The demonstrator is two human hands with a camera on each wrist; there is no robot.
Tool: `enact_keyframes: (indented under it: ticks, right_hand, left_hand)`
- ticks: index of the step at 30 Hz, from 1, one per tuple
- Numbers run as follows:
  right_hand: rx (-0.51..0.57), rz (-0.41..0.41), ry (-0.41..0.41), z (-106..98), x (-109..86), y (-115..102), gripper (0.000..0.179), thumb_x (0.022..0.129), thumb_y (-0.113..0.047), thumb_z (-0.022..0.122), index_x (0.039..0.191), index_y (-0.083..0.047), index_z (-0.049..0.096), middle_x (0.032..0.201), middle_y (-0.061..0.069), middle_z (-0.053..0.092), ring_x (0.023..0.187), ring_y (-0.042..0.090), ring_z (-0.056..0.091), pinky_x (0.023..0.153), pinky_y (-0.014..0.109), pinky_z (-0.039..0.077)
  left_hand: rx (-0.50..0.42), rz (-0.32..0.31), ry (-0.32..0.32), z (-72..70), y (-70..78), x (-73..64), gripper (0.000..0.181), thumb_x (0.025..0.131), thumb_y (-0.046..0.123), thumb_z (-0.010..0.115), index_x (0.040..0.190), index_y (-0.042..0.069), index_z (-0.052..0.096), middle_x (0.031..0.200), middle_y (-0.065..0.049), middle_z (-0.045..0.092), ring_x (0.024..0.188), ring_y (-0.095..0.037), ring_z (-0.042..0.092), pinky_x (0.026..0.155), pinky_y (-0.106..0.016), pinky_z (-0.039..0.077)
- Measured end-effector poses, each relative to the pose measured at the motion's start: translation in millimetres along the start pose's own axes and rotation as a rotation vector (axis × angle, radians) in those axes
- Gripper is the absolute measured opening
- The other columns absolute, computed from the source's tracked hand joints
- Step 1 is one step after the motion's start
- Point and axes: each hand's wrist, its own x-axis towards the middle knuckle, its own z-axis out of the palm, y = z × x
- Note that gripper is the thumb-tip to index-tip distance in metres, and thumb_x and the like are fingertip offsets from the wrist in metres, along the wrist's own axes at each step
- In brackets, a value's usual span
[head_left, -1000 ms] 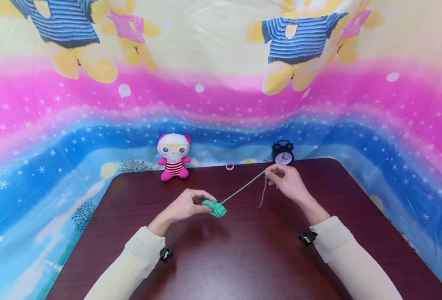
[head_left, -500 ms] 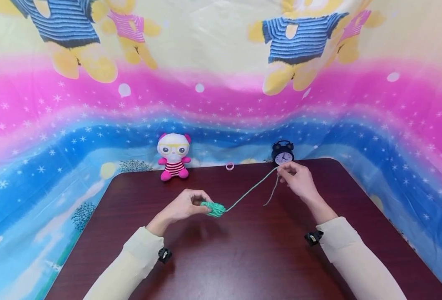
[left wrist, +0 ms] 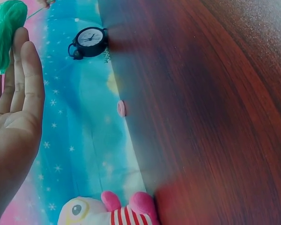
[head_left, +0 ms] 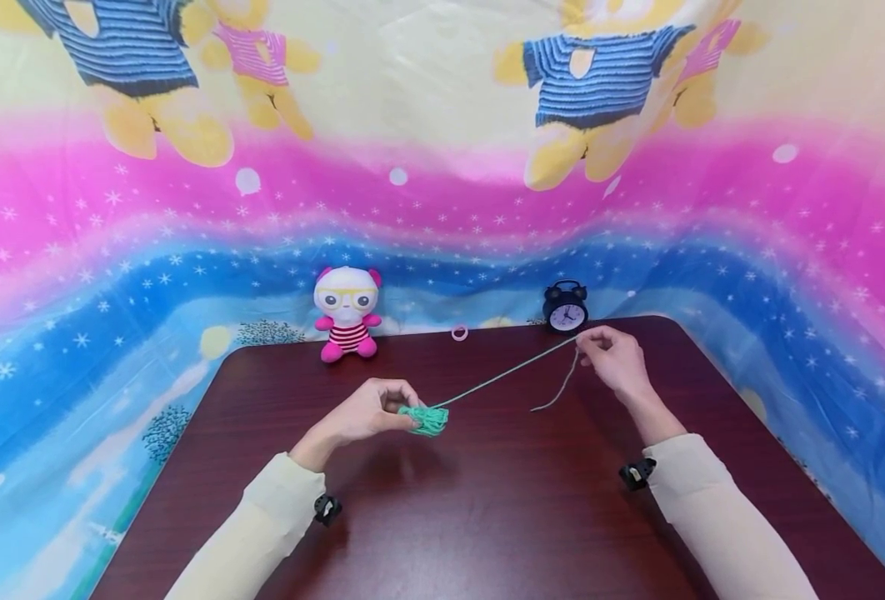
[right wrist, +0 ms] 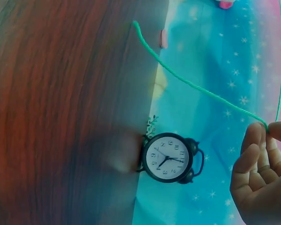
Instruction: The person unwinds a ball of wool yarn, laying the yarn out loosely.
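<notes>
A small bundle of green yarn is pinched between the thumb and fingers of my left hand, above the middle of the table. From it a single strand runs taut up to my right hand, which pinches it between thumb and fingertips. Below the right fingertips the strand's loose end dangles in a curve. In the left wrist view the yarn bundle sits at the fingertips. The right wrist view shows the loose yarn end stretching away from the pinch.
On the dark red-brown table, a panda plush toy sits at the back left. A black alarm clock stands at the back right, just behind my right hand. Between them lies a small pink ring. A printed cloth hangs around the table.
My right hand has moved right, drawing out a longer strand between the hands. The strand slackened a little midway and is taut again. My left hand stays nearly in place with the bundle.
</notes>
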Motion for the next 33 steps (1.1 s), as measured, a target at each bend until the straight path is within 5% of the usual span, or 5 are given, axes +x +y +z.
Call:
enact_keyframes:
  ticks: [7,15,27,33]
  right_hand:
    - [-0.073,-0.008,-0.201,-1.1,-3.7,5.5,0.024,0.102,-0.027,0.055,0.112,-0.011,0.069,0.1,0.013,0.073,0.089,0.033,0.07,0.066,0.031,0.048]
    - [-0.113,-0.023,-0.408,4.4,-9.3,9.0,0.021,0.099,-0.02,0.06,0.109,-0.005,0.07,0.097,0.017,0.071,0.08,0.026,0.069,0.064,0.034,0.051]
    - [-0.109,-0.145,-0.418,23.8,-21.4,-6.7,0.018,0.097,-0.027,0.065,0.109,-0.014,0.071,0.101,0.015,0.072,0.082,0.03,0.071,0.072,0.033,0.053]
    - [-0.007,-0.192,-0.461,39.4,-31.0,-21.6,0.019,0.097,-0.031,0.066,0.109,-0.018,0.071,0.096,0.006,0.072,0.086,0.035,0.07,0.066,0.041,0.056]
  left_hand:
    - [-0.012,0.008,0.055,2.0,2.4,2.2,0.031,0.088,0.005,0.073,0.118,-0.001,0.065,0.108,-0.015,0.069,0.087,-0.017,0.07,0.08,-0.029,0.06]
    - [-0.03,0.019,0.145,7.0,4.2,6.9,0.028,0.088,0.006,0.073,0.116,0.004,0.07,0.107,-0.017,0.07,0.084,-0.015,0.071,0.08,-0.028,0.06]
    - [0.015,0.019,0.151,9.1,5.0,9.3,0.028,0.089,0.007,0.073,0.117,0.005,0.07,0.109,-0.02,0.07,0.085,-0.015,0.07,0.08,-0.026,0.059]
    - [0.069,0.012,0.166,9.3,7.4,9.1,0.027,0.089,0.011,0.074,0.116,0.01,0.071,0.108,-0.013,0.071,0.086,-0.021,0.069,0.082,-0.039,0.06]
